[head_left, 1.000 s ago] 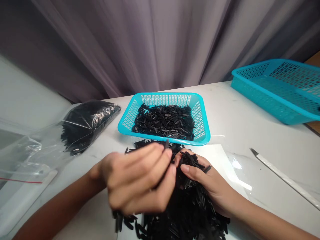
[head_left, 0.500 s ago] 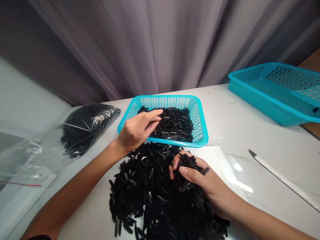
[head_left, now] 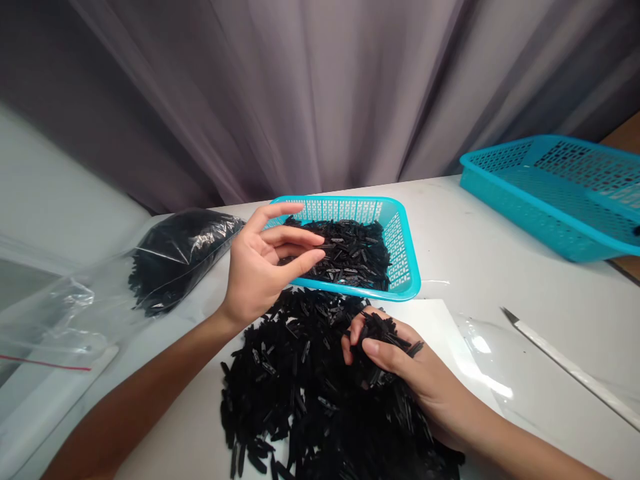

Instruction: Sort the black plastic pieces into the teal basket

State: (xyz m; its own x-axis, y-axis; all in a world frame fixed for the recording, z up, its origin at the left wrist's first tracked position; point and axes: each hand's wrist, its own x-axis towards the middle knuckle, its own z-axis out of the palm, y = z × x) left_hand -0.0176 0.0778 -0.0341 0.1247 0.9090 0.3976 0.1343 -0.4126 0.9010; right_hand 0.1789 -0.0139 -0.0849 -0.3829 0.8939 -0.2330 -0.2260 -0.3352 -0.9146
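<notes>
My left hand (head_left: 263, 263) is raised over the left side of a turquoise plastic basket (head_left: 411, 263). Its index finger is lifted and spread; thumb and middle fingertip are close together, with no piece clearly visible between them. Small black elongated plastic-looking pieces (head_left: 350, 250) cover the basket's floor. In front of it, a large loose pile of similar black pieces (head_left: 300, 393) spreads over the table. My right hand (head_left: 405, 353), palm up at the pile's right side, has its fingers curled around a handful of black pieces (head_left: 380, 337).
A clear zip bag of black pieces (head_left: 183, 250) lies at left. Another turquoise basket (head_left: 545, 207) stands at the back right. A long, thin white tool with a dark pointed tip (head_left: 570, 367) rests on the white table (head_left: 460, 247) at right. A grey curtain (head_left: 300, 100) hangs behind.
My left hand has turned and its index finger has risen away from the others, still above the basket. My right hand keeps its handful in place. The view has shifted slightly.
</notes>
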